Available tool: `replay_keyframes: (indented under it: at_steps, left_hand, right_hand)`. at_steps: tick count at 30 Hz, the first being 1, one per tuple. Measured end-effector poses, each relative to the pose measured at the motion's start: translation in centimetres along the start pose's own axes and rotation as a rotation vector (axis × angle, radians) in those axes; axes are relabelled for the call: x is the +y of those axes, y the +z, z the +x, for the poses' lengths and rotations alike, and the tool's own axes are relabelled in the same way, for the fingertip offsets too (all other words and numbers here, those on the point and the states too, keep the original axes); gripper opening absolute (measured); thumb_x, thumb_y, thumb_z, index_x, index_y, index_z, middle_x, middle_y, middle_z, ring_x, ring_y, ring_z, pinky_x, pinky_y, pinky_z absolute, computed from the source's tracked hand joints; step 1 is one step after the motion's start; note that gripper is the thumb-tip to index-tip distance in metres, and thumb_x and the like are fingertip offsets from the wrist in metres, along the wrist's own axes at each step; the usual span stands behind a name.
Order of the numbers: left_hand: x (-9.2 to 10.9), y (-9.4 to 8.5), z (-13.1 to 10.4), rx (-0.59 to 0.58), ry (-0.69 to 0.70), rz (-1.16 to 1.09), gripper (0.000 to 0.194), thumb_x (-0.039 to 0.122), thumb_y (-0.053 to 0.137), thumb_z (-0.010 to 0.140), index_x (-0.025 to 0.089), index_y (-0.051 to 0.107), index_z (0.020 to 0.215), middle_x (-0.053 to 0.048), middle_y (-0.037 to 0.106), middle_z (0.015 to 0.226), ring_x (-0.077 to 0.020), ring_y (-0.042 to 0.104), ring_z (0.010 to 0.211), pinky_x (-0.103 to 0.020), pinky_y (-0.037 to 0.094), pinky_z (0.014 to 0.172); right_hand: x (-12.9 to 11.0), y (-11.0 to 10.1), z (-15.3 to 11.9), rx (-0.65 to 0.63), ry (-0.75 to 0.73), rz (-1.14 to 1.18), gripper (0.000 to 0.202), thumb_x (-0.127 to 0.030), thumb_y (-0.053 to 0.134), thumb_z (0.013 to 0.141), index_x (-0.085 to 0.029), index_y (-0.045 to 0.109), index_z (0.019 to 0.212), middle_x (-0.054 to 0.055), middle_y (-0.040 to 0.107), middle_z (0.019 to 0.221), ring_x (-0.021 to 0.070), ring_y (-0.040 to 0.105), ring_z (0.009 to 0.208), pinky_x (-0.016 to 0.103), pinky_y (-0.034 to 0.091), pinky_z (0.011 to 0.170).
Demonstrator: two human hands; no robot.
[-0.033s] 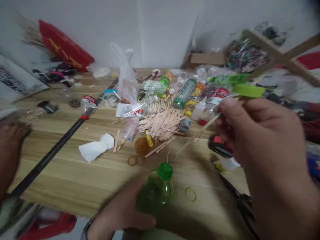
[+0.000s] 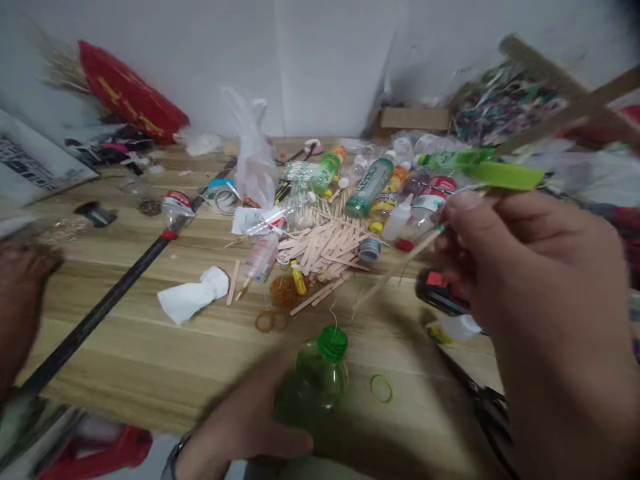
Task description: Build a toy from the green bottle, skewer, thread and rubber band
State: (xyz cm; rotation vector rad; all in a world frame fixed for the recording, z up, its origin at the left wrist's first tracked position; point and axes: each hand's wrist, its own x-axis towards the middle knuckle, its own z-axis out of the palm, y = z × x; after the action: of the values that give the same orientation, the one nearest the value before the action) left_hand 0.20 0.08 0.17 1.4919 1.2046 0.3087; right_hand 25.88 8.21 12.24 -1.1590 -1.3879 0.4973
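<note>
1. Pale wood-grain boards (image 2: pixel 150 347) formed the work surface, set against a plain white wall.
2. One green plastic bottle (image 2: pixel 320 377), translucent and round-shouldered with a ribbed green cap, stood near the front edge; the left hand (image 2: pixel 240 433) curled around its body.
3. The right hand (image 2: pixel 540 293) pinched one thin wooden skewer (image 2: pixel 390 277) between thumb and fingertips, its tip slanting down toward the bottle.
4. Flat craft sticks (image 2: pixel 325 250) lay heaped behind, too many to count.
5. One crumpled white tissue (image 2: pixel 193 297) and three rubber bands (image 2: pixel 381 388) lay apart.
</note>
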Motion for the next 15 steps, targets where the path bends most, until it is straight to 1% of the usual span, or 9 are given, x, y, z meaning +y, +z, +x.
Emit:
replay_keyframes:
  at_steps: [2,5,7,10,12,15]
  left_hand:
    - [0.5,0.1,0.2,0.003,0.023,-0.016,0.09,0.017,0.083,0.059,0.03,0.052,0.143,-0.002,0.063,0.137,-0.0335,0.055,0.122,-0.042,0.041,0.109]
    - [1.3,0.1,0.3,-0.009,0.048,-0.048,0.091,0.017,0.083,0.058,0.03,0.053,0.143,-0.002,0.063,0.137,-0.0339,0.055,0.123,-0.044,0.042,0.108]
    - [1.7,0.1,0.4,-0.011,0.047,-0.062,0.088,0.017,0.083,0.059,0.03,0.054,0.141,-0.002,0.066,0.132,-0.0327,0.057,0.119,-0.044,0.042,0.108]
    - [2.0,0.2,0.5,0.005,0.055,-0.065,0.085,0.017,0.082,0.06,0.03,0.056,0.14,-0.001,0.067,0.129,-0.0323,0.059,0.117,-0.045,0.042,0.108]
    - [1.9,0.4,0.6,0.012,0.086,-0.086,0.087,0.017,0.083,0.06,0.031,0.054,0.141,-0.001,0.067,0.13,-0.0331,0.058,0.119,-0.046,0.042,0.108]
    - [1.9,0.9,0.9,0.035,0.131,-0.143,0.088,0.017,0.085,0.06,0.032,0.055,0.14,-0.001,0.066,0.134,-0.0347,0.056,0.125,-0.046,0.043,0.108]
  right_hand:
    - [-0.7,-0.1,-0.1,-0.009,-0.035,-0.048,0.039,-0.037,0.07,0.093,-0.022,0.061,0.058,-0.008,0.055,0.045,0.007,0.046,0.039,0.022,0.033,0.04]
    - [-1.3,-0.4,-0.6,-0.048,-0.067,-0.08,0.035,-0.038,0.071,0.092,-0.024,0.063,0.061,-0.008,0.056,0.045,0.0065,0.046,0.037,0.02,0.033,0.037]
    - [-1.4,-0.5,-1.0,-0.067,-0.062,-0.071,0.035,-0.039,0.071,0.091,-0.024,0.063,0.06,-0.008,0.055,0.044,0.0063,0.046,0.036,0.019,0.033,0.035]
    - [-1.8,-0.5,-1.5,-0.088,-0.035,-0.082,0.036,-0.04,0.07,0.091,-0.024,0.062,0.06,-0.009,0.053,0.043,0.0054,0.04,0.034,0.018,0.033,0.035]
    - [-2.1,-0.4,-1.7,-0.109,-0.037,-0.1,0.038,-0.039,0.069,0.092,-0.024,0.059,0.058,-0.009,0.051,0.043,0.0051,0.039,0.035,0.018,0.031,0.035]
    - [-2.8,-0.1,-2.0,-0.144,-0.105,-0.143,0.04,-0.034,0.067,0.092,-0.023,0.055,0.056,-0.009,0.049,0.046,0.0054,0.039,0.04,0.019,0.026,0.036]
